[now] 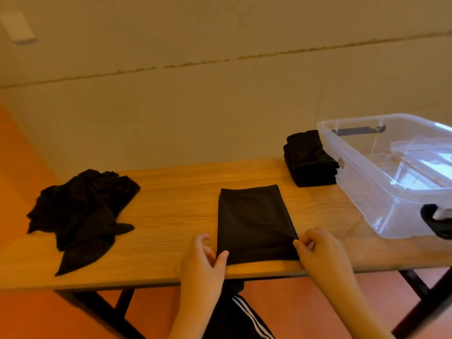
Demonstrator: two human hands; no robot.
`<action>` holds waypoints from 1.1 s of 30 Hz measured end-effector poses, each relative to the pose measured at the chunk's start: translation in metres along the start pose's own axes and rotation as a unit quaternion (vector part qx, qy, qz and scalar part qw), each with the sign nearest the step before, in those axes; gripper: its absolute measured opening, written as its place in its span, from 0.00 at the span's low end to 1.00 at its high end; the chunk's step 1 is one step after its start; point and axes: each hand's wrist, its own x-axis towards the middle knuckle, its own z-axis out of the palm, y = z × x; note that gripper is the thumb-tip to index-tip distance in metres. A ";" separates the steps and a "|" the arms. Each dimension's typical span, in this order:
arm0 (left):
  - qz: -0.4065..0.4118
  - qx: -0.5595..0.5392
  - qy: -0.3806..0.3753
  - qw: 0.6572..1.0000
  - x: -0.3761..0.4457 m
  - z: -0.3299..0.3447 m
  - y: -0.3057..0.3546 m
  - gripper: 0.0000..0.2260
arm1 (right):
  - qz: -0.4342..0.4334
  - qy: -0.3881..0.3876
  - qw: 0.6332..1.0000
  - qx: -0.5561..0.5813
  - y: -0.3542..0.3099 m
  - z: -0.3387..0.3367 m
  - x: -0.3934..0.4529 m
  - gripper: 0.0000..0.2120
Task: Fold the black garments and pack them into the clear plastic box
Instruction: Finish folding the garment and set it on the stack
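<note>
Slippage looked the likeliest risk; the left hand [204,256] and right hand [318,250] each pinched a near corner of the folded garment [255,223] on the tabletop [171,192]; uneven lifting could unfold it short of the clear box [381,182].

Matt black cloth garment [255,222] on a smooth wood-grain table [171,192]; glossy clear plastic box [391,172].

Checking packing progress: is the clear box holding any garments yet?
No. The box shows no garments; a folded stack sits beside it.
</note>
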 end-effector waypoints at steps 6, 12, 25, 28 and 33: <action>0.268 0.149 -0.110 0.945 -0.002 -0.003 -0.009 0.22 | -0.240 0.012 0.963 -0.120 0.003 0.005 -0.002 0.11; 0.348 0.237 -0.193 0.887 0.010 -0.013 -0.023 0.32 | -0.245 -0.239 0.901 -0.266 0.017 -0.008 -0.001 0.53; 0.195 -0.155 -0.154 0.956 0.021 -0.026 0.011 0.10 | -0.123 -0.120 0.957 0.233 0.001 -0.021 0.017 0.09; 0.138 -0.168 -0.127 0.968 0.048 -0.017 0.028 0.04 | -0.073 -0.094 0.959 0.256 -0.014 -0.014 0.047 0.06; -0.009 -0.093 -0.098 0.991 0.091 0.014 0.023 0.11 | -0.033 -0.118 0.986 0.113 -0.016 0.014 0.088 0.17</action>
